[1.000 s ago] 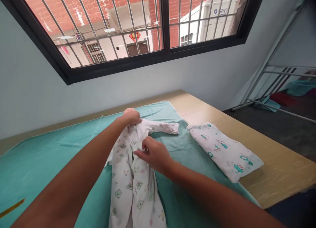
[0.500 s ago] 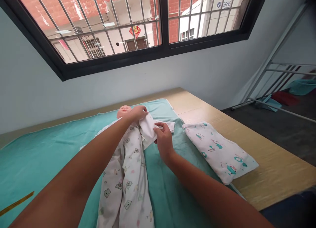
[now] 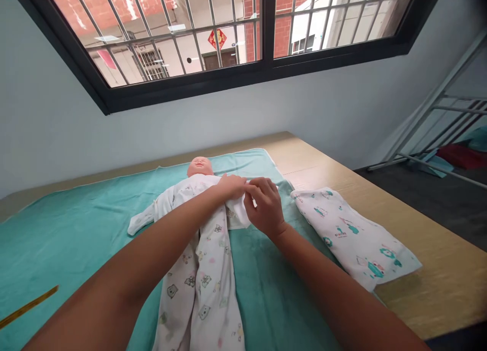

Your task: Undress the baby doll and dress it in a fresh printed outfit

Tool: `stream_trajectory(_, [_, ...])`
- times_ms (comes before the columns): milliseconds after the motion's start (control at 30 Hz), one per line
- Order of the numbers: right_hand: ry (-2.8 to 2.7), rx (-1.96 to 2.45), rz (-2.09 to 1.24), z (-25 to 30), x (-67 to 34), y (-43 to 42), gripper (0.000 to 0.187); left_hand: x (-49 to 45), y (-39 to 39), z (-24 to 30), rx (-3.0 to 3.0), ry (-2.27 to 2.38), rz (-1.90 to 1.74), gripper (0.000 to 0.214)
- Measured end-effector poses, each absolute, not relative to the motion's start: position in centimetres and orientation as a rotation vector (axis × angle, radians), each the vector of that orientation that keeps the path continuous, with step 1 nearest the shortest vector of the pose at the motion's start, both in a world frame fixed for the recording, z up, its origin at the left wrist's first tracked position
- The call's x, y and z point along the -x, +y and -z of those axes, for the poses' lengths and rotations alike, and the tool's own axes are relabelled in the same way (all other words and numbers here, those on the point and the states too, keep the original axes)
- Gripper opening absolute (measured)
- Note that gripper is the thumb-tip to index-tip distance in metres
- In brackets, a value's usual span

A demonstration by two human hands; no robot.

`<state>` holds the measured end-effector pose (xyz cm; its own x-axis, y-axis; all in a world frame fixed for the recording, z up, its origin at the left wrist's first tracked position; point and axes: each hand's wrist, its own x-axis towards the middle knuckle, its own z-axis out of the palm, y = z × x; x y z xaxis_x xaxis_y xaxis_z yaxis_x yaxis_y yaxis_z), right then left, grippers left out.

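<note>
A baby doll (image 3: 200,166) lies on its back on a teal cloth (image 3: 91,199), its head toward the wall. It wears a white baby top (image 3: 190,185), and white printed baby trousers (image 3: 213,270) stretch down toward me. My left hand (image 3: 233,186) reaches across the doll's chest, fingers closed at the sleeve on the right side. Right beside it, my right hand (image 3: 265,204) is pinched, thumb and fingertips meeting my left fingers at that sleeve. Most of the sleeve is hidden behind my hands. The other sleeve (image 3: 141,220) lies stretched out to the left.
A folded white printed cloth (image 3: 353,234) lies at the right on the wooden table (image 3: 445,270). A yellow strip (image 3: 28,308) rests on the teal cloth at lower left. Behind the table are a wall and a barred window (image 3: 171,36); a metal frame (image 3: 414,107) stands at far right.
My hands have come together at the sleeve, the left shifting right and lower. The white fabric that was spread between them is now mostly covered. The view has shifted slightly.
</note>
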<state>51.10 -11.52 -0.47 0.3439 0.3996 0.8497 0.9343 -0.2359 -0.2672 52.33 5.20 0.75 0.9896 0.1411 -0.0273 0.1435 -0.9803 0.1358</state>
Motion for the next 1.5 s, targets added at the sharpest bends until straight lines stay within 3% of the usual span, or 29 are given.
stream_trajectory(200, [-1.543, 1.806, 0.762, 1.8, -50.6, -10.4, 0.016, -52.0, 4.1, -0.4, -3.043, 0.143, 0.090, 0.047])
stream_trajectory(367, [-1.712, 2.078, 0.571, 2.0, -51.5, -10.5, 0.020, -51.2, 5.0, -3.4, -2.964, 0.159, -0.038, 0.048])
stream_trajectory(533, [-1.534, 2.372, 0.241, 2.1, -53.3, -11.1, 0.022, -44.9, 7.0, -5.4, -2.633, 0.174, -0.795, 0.033])
stream_trajectory(667, [-1.296, 2.341, 0.242, 1.8, -53.2, -11.5, 0.024, -37.1, 10.3, -2.7, -2.410, 0.461, -1.330, 0.026])
stream_trajectory(767, [-1.327, 2.104, 0.303, 1.6, -51.8, -11.1, 0.024, -32.8, 13.2, 0.9, -2.436, 0.560, -1.285, 0.030])
stream_trajectory(867, [-1.538, 1.906, 0.266, 1.9, -50.5, -10.4, 0.025, -30.6, 15.3, 4.1, -2.646, 0.500, -1.018, 0.041])
stream_trajectory(1067, [-1.747, 2.108, 0.163, 3.7, -51.7, -10.3, 0.049, -28.5, 17.1, 6.4, -2.915, 0.534, -0.664, 0.063])
stream_trajectory(1233, [-1.812, 2.179, 0.071, 3.8, -54.1, -11.6, 0.051, -27.7, 17.0, 6.1, -2.808, 0.518, -0.672, 0.081])
stream_trajectory(1500, [-1.769, 2.049, 0.242, 4.3, -53.6, -11.3, 0.059, -27.1, 16.9, 5.5, -2.496, 0.501, -0.971, 0.071])
